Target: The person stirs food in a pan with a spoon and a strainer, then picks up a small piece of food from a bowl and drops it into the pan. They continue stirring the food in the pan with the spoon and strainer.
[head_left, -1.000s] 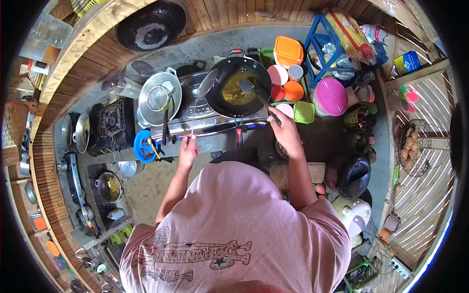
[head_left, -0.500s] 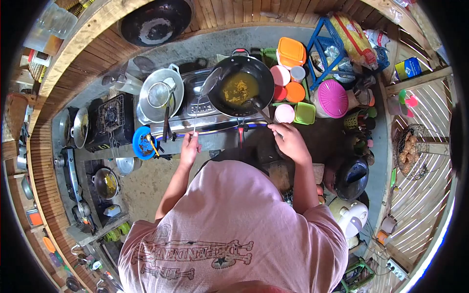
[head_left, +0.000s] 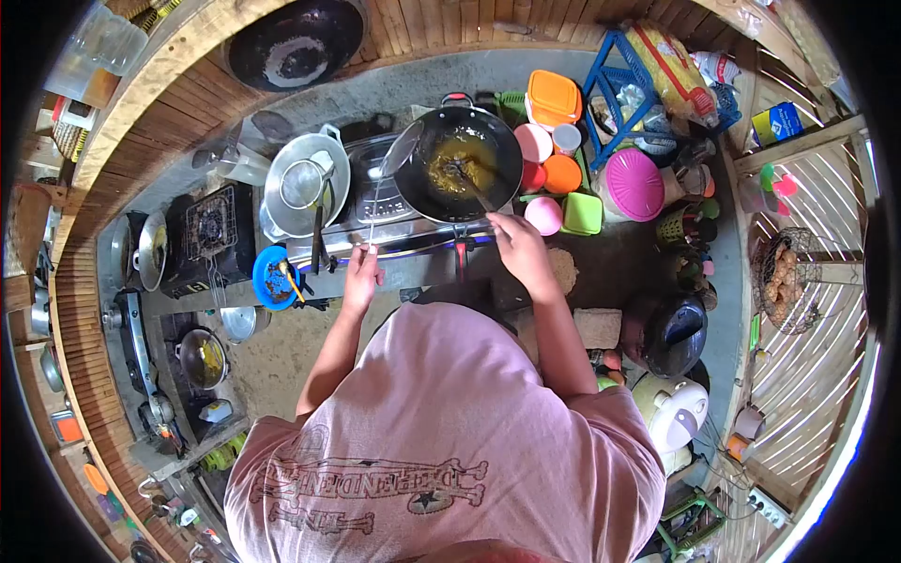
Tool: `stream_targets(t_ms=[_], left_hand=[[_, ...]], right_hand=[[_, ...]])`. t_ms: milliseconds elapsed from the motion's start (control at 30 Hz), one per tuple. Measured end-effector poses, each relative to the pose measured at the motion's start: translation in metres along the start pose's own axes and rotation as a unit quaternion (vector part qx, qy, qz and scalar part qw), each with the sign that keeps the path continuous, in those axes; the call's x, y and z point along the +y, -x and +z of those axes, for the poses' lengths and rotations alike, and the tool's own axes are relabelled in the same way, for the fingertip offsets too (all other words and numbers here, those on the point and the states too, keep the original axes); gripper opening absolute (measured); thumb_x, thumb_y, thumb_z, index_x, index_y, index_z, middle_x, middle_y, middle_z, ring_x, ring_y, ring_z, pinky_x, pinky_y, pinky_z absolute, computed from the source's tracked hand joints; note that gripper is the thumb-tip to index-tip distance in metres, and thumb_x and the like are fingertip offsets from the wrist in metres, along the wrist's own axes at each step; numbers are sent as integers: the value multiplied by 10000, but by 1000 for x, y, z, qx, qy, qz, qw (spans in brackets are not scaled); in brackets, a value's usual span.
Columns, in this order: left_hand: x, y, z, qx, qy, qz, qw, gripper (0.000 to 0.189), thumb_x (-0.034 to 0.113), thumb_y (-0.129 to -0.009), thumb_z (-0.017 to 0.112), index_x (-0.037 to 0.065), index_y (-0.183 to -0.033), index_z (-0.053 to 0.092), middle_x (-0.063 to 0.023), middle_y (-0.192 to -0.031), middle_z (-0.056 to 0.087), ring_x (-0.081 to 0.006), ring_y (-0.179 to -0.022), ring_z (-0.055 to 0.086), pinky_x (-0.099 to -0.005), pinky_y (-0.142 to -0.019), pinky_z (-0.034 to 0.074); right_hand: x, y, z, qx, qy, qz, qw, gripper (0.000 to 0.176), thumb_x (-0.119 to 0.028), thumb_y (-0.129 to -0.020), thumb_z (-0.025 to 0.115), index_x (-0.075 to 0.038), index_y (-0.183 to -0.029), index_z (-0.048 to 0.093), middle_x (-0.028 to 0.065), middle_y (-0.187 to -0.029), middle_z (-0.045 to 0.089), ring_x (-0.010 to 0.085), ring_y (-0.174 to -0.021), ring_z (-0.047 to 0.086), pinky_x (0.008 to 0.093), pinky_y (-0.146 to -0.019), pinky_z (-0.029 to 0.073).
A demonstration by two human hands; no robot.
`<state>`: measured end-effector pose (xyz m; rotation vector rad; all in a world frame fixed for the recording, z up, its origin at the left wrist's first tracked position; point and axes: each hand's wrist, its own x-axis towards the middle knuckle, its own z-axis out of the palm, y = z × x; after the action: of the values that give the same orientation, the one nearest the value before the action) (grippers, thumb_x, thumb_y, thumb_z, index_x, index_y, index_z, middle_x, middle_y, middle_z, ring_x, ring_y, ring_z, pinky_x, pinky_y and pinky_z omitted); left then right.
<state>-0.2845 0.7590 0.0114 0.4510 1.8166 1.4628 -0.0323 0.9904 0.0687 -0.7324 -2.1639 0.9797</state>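
A black wok stands on the stove, with yellowish oil and golden-brown bits of food inside. My right hand is closed round the handle of a spatula, whose dark blade is down among the bits in the middle of the oil. In my left hand is the thin handle of a long-handled skimmer. Its round grey head overlaps the wok's left rim.
Left of the stove is a large metal pot with a strainer across it. A blue bowl sits nearer me. Lidded containers crowd the wok's right side, beside a blue rack and a pink-lidded tub.
My right hand has moved left and slightly away from me, pushing the spatula blade into the middle of the wok. The food bits have shifted and spread around it. My left hand has barely moved.
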Motion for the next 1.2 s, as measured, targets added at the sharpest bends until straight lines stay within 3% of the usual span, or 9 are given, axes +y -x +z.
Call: stream_targets(t_ms=[100, 400, 567, 700, 767, 833, 867, 1100, 1200], left_hand=[[-2, -3, 1, 6, 15, 8, 1000, 296, 338, -1051, 521, 46, -1098, 538, 10, -663, 441, -106, -511, 433, -275, -548, 413], [-6, -3, 0, 9, 26, 5, 1000, 295, 338, -1047, 527, 52, -1106, 569, 18, -659, 416, -109, -525, 408, -300, -582, 439], [-6, -6, 1, 3, 30, 4, 1000, 286, 340, -1045, 534, 59, -1097, 552, 14, -671, 431, -107, -516, 414, -284, -554, 419], [2, -6, 5, 5, 24, 2, 1000, 288, 324, -1053, 509, 47, -1113, 557, 22, -648, 407, -110, -523, 409, -295, -580, 435], [5, -4, 6, 6, 26, 7, 1000, 288, 322, -1054, 505, 45, -1115, 556, 22, -648, 407, -110, -524, 410, -295, -585, 439], [5, -4, 7, 8, 28, 11, 1000, 288, 319, -1055, 501, 42, -1117, 555, 22, -648, 407, -110, -524, 411, -295, -591, 442], [3, -3, 6, 8, 24, 12, 1000, 288, 316, -1056, 499, 41, -1119, 554, 22, -649, 407, -109, -525, 412, -296, -595, 444], [1, 8, 2, 16, 14, -3, 1000, 305, 324, -1054, 499, 34, -1140, 543, 20, -649, 407, -114, -525, 413, -304, -614, 452], [-3, 9, 0, 18, 3, -8, 1000, 318, 339, -1052, 504, 35, -1139, 540, 17, -649, 407, -115, -524, 413, -311, -630, 464]], right_hand=[[-3, 11, -32, -38, 11, 55, 998, 239, -1, -889, 609, -12, -1118, 676, 191, -990, 698, 372, -940, 654, 429, -840, 522], [4, 31, -44, -71, 1, 65, 995, 286, 34, -863, 581, -9, -1130, 674, 186, -994, 703, 348, -953, 671, 415, -869, 523], [37, 16, 9, 6, -66, 88, 994, 253, -114, -955, 624, -6, -1179, 671, 208, -1059, 711, 345, -962, 694, 395, -866, 529], [24, 0, 5, 60, -115, 150, 980, 296, -168, -976, 640, -5, -1222, 664, 178, -1056, 737, 231, -988, 713, 336, -869, 523], [17, -4, -5, 90, -215, 203, 951, 300, -152, -961, 666, -5, -1222, 669, 109, -963, 750, 133, -894, 681, 296, -824, 523], [29, -6, -7, 142, -192, 163, 957, 293, -157, -963, 671, -11, -1216, 675, 92, -935, 741, 109, -824, 656, 274, -765, 526], [34, -4, -10, 153, -210, 197, 945, 279, -163, -969, 666, -23, -1209, 684, 87, -909, 735, 91, -756, 626, 255, -723, 519], [71, -16, -3, 167, -205, 283, 922, 332, -208, -988, 625, 24, -1226, 639, 111, -938, 759, 114, -660, 627, 255, -649, 508], [73, -26, 15, 164, -293, 298, 893, 323, -178, -995, 601, 41, -1232, 617, 133, -937, 757, 104, -668, 610, 239, -659, 485]])
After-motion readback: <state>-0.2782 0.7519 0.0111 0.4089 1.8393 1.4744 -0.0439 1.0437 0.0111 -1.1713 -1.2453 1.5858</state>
